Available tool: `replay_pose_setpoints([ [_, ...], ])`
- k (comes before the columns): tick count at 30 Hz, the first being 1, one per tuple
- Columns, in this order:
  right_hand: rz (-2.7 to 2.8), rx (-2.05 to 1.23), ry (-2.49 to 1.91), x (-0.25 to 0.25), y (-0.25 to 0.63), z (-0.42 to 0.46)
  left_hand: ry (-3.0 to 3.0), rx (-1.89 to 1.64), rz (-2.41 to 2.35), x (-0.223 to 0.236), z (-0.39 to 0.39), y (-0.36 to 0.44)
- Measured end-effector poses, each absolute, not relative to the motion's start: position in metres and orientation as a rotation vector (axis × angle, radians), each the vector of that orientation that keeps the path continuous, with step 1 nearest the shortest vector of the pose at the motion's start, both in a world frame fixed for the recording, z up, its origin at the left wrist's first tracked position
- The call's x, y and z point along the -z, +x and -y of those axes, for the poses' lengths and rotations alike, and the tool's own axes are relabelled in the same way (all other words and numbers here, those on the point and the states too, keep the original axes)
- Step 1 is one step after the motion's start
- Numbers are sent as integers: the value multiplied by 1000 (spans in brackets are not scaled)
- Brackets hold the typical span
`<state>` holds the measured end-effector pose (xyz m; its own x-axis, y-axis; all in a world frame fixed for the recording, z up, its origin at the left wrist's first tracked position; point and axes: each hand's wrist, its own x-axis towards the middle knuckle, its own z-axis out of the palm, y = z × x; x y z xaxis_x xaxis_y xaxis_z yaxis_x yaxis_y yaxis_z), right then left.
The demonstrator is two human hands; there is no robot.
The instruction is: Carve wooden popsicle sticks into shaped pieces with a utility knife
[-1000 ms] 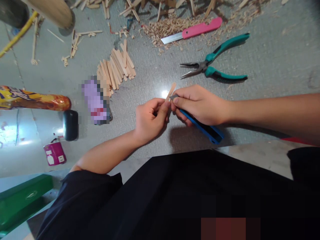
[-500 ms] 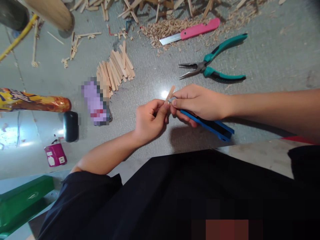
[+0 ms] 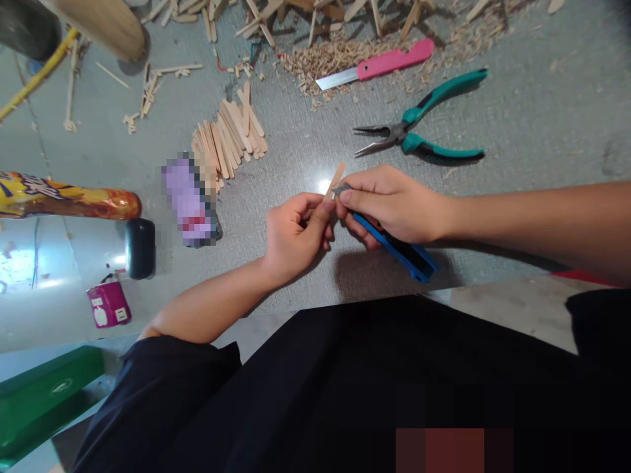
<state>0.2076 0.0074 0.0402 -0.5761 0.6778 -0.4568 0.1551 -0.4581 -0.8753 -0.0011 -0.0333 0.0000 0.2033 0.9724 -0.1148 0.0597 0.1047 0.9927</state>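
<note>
My left hand is closed, pinching a flat wooden craft stick between thumb and fingers. The stick's rounded end points up and away from me. Close beside it, my right hand is wrapped round a blue-handled tool with a small grey metal head. That head meets the stick near my left fingertips; its exact kind is partly hidden by my fingers. Beyond my right hand, needle-nose pliers with green handles lie with jaws apart.
A pink-handled knife lies by wood shavings. Craft sticks are piled left of centre, beside a purple phone-like object. At left are a yellow wrapped package, a dark case and a magenta item.
The blue tool's rear end has swung left and slightly toward me in my right hand. My left hand still pinches the craft stick in nearly the same place.
</note>
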Motion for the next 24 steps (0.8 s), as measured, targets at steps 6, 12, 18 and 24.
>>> replay_pose_setpoints([
  [6, 1385, -2013, -1278, -38, 205, -4, 1250, -949, -1164, -1, 36, -1],
  [12, 1465, -1938, -1282, -35, 205, -2, 1317, -952, -1141, 6, 37, -4],
  [18, 1760, -1685, -1345, -39, 206, 0, 1586, -1012, -1156, 6, 40, -7],
  [24, 1936, -1631, -1368, -43, 206, -4, 1704, -986, -1092, 3, 38, -8],
])
